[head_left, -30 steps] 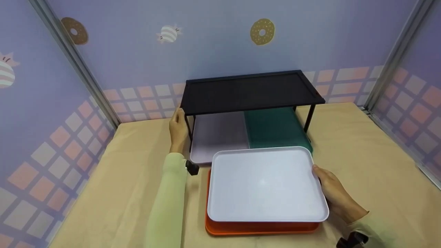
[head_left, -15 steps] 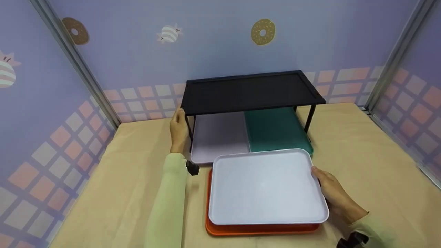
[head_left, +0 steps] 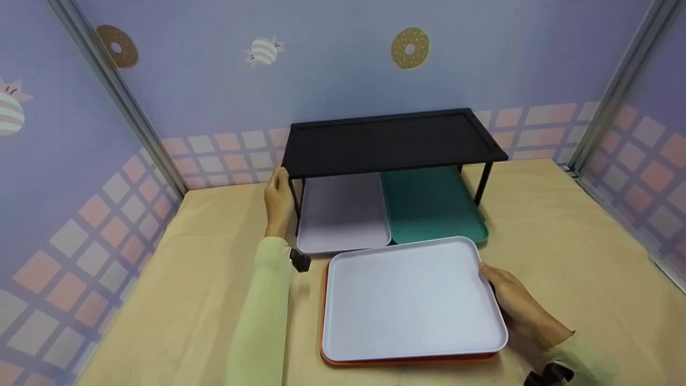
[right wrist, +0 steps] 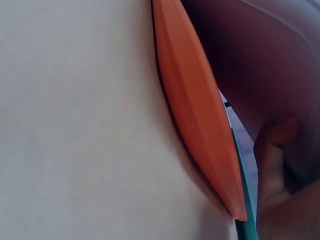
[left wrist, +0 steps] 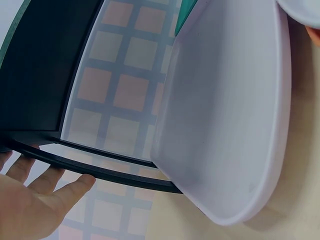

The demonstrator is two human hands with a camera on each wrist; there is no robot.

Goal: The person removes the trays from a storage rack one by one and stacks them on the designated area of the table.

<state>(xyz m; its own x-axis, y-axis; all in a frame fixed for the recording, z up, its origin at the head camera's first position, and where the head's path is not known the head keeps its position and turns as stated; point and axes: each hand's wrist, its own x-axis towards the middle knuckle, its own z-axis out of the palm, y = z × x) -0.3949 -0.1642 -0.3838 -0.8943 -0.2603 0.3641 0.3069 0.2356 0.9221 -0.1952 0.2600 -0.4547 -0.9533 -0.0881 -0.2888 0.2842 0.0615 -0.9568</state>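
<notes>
My left hand [head_left: 278, 201] touches the front left corner of a black rack [head_left: 391, 142]. In the left wrist view its fingers [left wrist: 70, 192] lie nearly straight against the rack's leg. My right hand [head_left: 514, 300] pinches the right edge of a white tray [head_left: 412, 300], thumb on top. That tray is above an orange tray [head_left: 323, 321] and covers most of it. From below, the right wrist view shows a gap between the orange tray [right wrist: 197, 110] and the white tray's underside [right wrist: 270, 65]. Under the rack a pale lilac tray [head_left: 343, 214] and a green tray [head_left: 434, 209] lie side by side.
A beige cloth [head_left: 214, 300] covers the table. Behind the rack rises a patterned purple wall [head_left: 343, 69]. More wall panels stand at both sides, joined by metal corner posts [head_left: 616, 80].
The white tray has shifted toward the person and tilted slightly, covering more of the orange tray's front edge. My right hand moved slightly along with it. The left hand stays at the rack.
</notes>
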